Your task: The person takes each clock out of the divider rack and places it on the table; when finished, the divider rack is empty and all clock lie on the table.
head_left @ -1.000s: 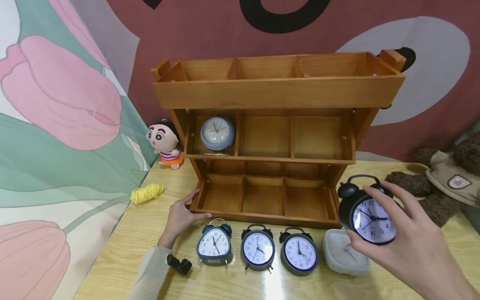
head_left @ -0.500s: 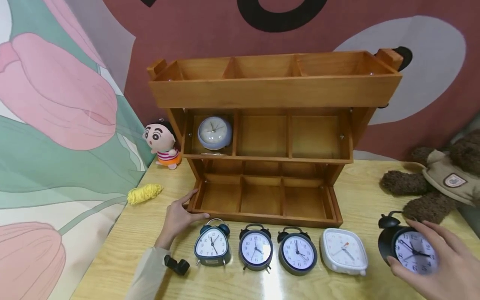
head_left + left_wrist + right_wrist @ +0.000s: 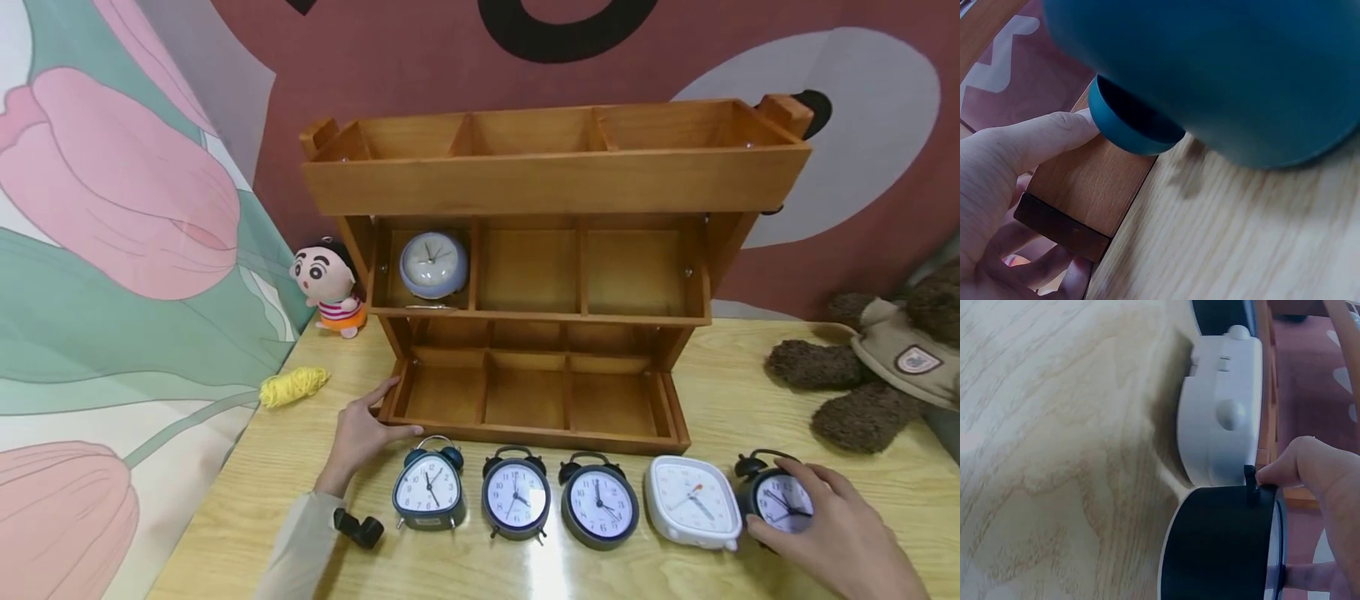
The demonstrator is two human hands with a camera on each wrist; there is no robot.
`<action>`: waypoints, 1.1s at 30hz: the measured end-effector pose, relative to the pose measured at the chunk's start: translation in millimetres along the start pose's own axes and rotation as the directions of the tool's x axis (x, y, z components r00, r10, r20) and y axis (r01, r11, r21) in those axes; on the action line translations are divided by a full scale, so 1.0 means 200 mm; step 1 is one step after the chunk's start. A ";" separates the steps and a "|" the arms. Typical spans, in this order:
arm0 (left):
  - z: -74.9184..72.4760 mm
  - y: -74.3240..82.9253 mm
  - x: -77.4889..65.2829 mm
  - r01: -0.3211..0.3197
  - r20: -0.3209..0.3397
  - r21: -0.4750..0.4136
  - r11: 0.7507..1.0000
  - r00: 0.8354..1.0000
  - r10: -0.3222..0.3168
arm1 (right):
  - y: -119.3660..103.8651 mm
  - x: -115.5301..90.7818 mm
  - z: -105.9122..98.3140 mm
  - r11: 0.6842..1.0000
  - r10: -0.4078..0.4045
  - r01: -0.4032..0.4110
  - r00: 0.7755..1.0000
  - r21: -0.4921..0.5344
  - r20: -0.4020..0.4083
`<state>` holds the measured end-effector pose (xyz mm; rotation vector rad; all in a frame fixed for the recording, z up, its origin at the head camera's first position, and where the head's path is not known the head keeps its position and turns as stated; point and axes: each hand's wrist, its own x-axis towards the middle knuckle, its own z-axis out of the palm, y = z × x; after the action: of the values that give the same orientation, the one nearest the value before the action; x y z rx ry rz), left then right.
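Observation:
My right hand (image 3: 843,529) holds a black twin-bell alarm clock (image 3: 777,502) at the right end of a row of clocks. In the right wrist view, thumb and fingers grip the round black case (image 3: 1216,547), close against a white square clock (image 3: 1225,412). My left hand (image 3: 362,435) grips the lower left corner of a wooden shelf (image 3: 540,435), thumb on the front board (image 3: 1088,178), fingers at the side. Just right of that hand stands a teal triangular alarm clock (image 3: 427,492). Two dark round alarm clocks, a left one (image 3: 516,497) and a right one (image 3: 600,503), stand between it and the white clock.
A light blue round clock (image 3: 433,265) sits in the middle tier's left compartment. Left of the shelf are a small cartoon doll (image 3: 327,287) and a yellow yarn bundle (image 3: 294,387). A brown plush bear (image 3: 862,417) lies on the right of the wooden table (image 3: 738,350).
My right hand carried the black alarm clock from in front of the white clock out to the right, then lowered it beside the white clock's right side. My left hand stays at the shelf corner.

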<state>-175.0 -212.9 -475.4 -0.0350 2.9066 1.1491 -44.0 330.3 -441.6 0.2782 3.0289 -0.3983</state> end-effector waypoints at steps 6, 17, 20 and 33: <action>-0.01 -0.01 -0.01 -0.006 -0.027 -0.001 1.000 1.000 0.006 | -0.01 0.03 0.02 0.998 0.054 -0.052 0.995 -0.031 0.083; 0.01 0.01 -0.01 -0.044 -0.042 -0.018 0.999 0.998 0.043 | 0.07 0.08 0.06 0.998 0.046 -0.036 0.982 -0.058 0.181; 0.01 0.02 -0.01 -0.034 -0.042 -0.022 0.999 0.999 0.033 | 0.07 0.09 0.06 0.996 0.065 -0.052 0.976 -0.069 0.210; 0.00 0.01 0.00 -0.015 -0.022 -0.025 1.000 1.000 0.014 | 0.04 0.09 -0.15 0.991 -0.115 0.119 0.991 -0.056 0.076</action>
<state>-174.6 -210.4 -474.3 -0.0271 2.9160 1.1946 -61.8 349.8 -415.8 0.0806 2.9881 -0.3163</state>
